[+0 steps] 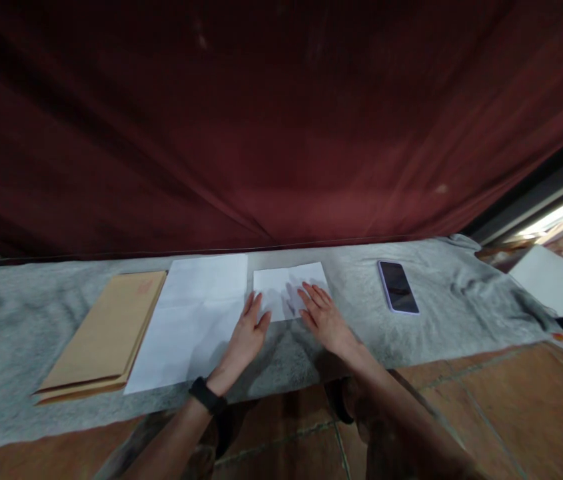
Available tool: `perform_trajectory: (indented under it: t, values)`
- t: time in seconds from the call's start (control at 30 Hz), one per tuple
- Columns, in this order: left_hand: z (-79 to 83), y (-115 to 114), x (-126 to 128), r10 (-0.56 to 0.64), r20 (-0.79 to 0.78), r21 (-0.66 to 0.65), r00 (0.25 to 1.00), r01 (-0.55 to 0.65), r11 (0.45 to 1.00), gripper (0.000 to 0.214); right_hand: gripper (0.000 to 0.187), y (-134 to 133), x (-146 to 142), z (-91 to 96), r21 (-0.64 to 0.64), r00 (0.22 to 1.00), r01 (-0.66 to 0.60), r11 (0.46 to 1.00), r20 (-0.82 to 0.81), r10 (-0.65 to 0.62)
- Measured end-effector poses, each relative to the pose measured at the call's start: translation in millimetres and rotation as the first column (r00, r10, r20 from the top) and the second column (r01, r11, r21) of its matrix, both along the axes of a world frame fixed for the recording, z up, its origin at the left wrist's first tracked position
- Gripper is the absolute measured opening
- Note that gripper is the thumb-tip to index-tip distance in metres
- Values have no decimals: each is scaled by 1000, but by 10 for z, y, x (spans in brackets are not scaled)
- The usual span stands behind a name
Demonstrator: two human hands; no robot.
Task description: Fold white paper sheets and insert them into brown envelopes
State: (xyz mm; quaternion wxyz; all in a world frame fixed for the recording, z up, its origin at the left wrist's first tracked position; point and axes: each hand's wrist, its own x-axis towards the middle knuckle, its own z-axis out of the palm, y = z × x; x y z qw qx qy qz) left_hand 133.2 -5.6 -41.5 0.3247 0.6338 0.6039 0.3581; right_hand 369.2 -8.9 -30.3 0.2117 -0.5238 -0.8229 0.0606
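the left hand (250,327) and right hand (325,320) rest spread, gripping nothing, at either side of the paper (275,285), which lies on the cloth (446,303) and might crease askew if that softness bunched.

And it was the camera on the person's head, up above and behind the left hand (250,330) and right hand (328,320), facing forward and down! Close enough to show both whole, with forearms (391,390) on the near side, yet wide: dark red cloth (281,133) beyond the hands, brown envelopes (106,327) out to their left, a phone (400,288) to their right, tiled floor (501,383) nearer than both!
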Motion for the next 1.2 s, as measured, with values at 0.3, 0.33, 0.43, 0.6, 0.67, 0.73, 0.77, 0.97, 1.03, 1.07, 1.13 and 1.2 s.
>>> perform_trajectory:
  t: [0.3, 0.33, 0.43, 0.6, 0.67, 0.73, 0.77, 0.97, 1.03, 1.07, 1.13, 1.2]
  values:
    - [101, 102, 7, 174, 366, -148, 914, -127, 981, 52, 54, -223, -299, -45, -66, 991, -84, 994, 101, 90]
    - [109, 98, 21, 170, 349, -127, 921, -134, 983, 52, 55, -231, -305, -58, -69, 990, -89, 994, 107, 96]
    - [130, 89, 59, 157, 341, -108, 927, -127, 986, 56, 56, -249, -317, -90, -63, 990, -81, 995, 115, 87]
    - [163, 150, 53, 197, 314, -165, 929, -151, 975, 58, 56, -269, -278, -120, -36, 994, -43, 998, 102, 47]
    - [178, 181, 47, 210, 262, -166, 942, -170, 971, 64, 57, -279, -249, -127, -27, 994, -37, 999, 102, 39]
    - [206, 192, 56, 195, 194, -162, 962, -165, 973, 69, 57, -288, -220, -132, -24, 994, -32, 999, 106, 34]
    - [226, 188, 66, 179, 153, -156, 972, -155, 976, 70, 57, -292, -206, -133, -26, 993, -29, 999, 110, 32]
    - [343, 141, 149, 120, -94, -134, 988, -132, 982, 70, 58, -284, -118, -118, -58, 991, -16, 998, 131, 24]
    - [319, 157, 162, 173, -57, -167, 983, -180, 969, 77, 58, -274, -105, -109, -71, 990, -13, 997, 138, 23]
    - [292, 171, 166, 199, 5, -182, 980, -195, 964, 80, 58, -268, -103, -105, -77, 990, -9, 997, 142, 20]
    - [217, 198, 172, 225, 185, -188, 957, -190, 964, 84, 57, -256, -111, -97, -87, 989, 8, 996, 148, 5]
    - [143, 218, 178, 226, 325, -168, 918, -179, 969, 86, 55, -245, -131, -87, -94, 989, 31, 995, 148, -17]
